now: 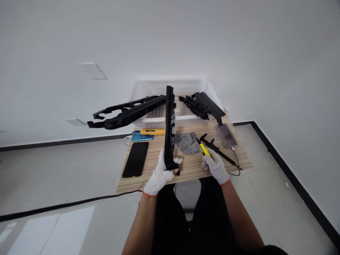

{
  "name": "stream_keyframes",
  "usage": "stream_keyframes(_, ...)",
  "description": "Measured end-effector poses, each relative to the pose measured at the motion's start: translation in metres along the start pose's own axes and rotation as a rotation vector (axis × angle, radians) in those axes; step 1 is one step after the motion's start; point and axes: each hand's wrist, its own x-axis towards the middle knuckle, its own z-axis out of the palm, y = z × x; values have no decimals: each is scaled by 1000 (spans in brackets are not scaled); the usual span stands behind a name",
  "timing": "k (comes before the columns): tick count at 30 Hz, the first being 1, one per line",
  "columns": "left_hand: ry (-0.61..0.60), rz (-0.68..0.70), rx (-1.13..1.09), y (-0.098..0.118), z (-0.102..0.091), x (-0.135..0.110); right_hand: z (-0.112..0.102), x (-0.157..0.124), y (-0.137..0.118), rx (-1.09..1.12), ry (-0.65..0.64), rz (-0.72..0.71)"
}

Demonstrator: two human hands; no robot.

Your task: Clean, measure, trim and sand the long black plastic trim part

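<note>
In a white glove, my left hand [162,170] grips the lower end of a long black plastic part [169,127]. The part stands up lengthwise in front of the basket, its far end reaching over the basket's inside. My right hand [214,165], gloved too, is closed round a yellow utility knife [204,148] that points up and to the left. Under the knife's tip lies a folded grey cloth [187,142]. A black caliper [220,150] rests on the table just beyond my right hand.
A white plastic basket [156,124] stands at the table's back, with black plastic parts [132,111] jutting out left and more black parts [203,104] on the right. A phone [135,159], a yellow-handled tool [152,131], a blue packet [142,136] and a cabled, blurred device [227,135] lie on the striped table [191,164].
</note>
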Motion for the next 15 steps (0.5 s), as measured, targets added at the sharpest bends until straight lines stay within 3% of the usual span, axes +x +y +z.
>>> stream_keyframes(3,-10,1,-32,1,5,-1,-9,2,-2,217,-70,103)
stream_keyframes(8,33,-34,-124,8,13,3,-20,-1,-10,10,-299,186)
stream_keyframes(13,21,-15,-323,6,9,9,-9,-4,-12,4,-142,207)
stream_keyframes(15,5,-22,-365,3,7,9,-7,-3,-13,-2,-163,233)
